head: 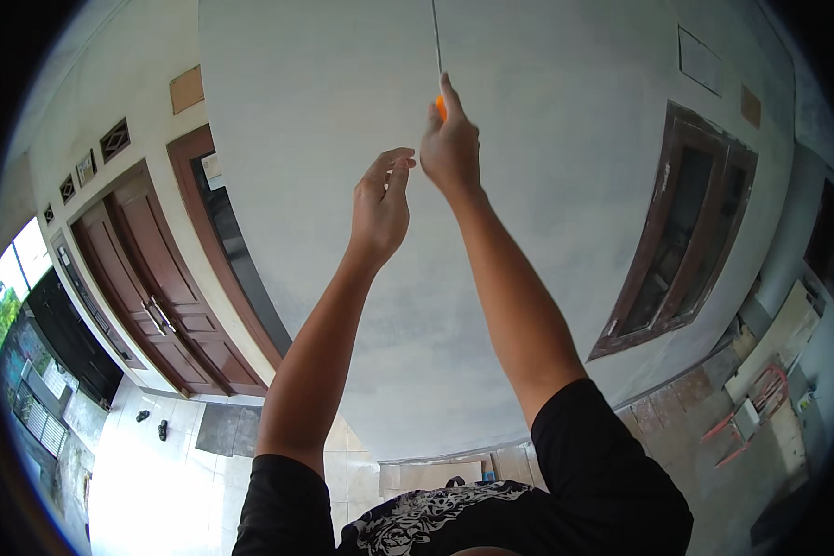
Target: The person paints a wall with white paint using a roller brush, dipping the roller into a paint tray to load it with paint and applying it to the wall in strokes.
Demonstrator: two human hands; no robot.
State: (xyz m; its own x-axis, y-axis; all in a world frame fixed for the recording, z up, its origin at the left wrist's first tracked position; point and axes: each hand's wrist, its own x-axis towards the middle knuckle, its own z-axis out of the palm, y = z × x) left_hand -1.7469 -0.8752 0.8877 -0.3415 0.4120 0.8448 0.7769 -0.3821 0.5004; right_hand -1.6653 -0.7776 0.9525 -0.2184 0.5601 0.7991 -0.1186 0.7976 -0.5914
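My right hand [453,149] is raised in front of the wall and wrapped around an orange handle [440,108]. A thin metal rod [436,38] runs up from the handle and out of the top of the view, so its far end is hidden. My left hand [383,201] is just left of and below the right one, apart from the handle. Its fingers are loosely bent with the thumb near them, and nothing shows in it. Behind both hands stretches a pale grey, patchily coated wall [306,104].
Brown double doors [149,292] and a doorway [233,229] are on the left. A brown-framed window [674,229] is set in the wall at right. Below it, a red chair [754,413] stands near leaning boards [771,340]. Sandals [162,429] lie on the tiled floor [181,479].
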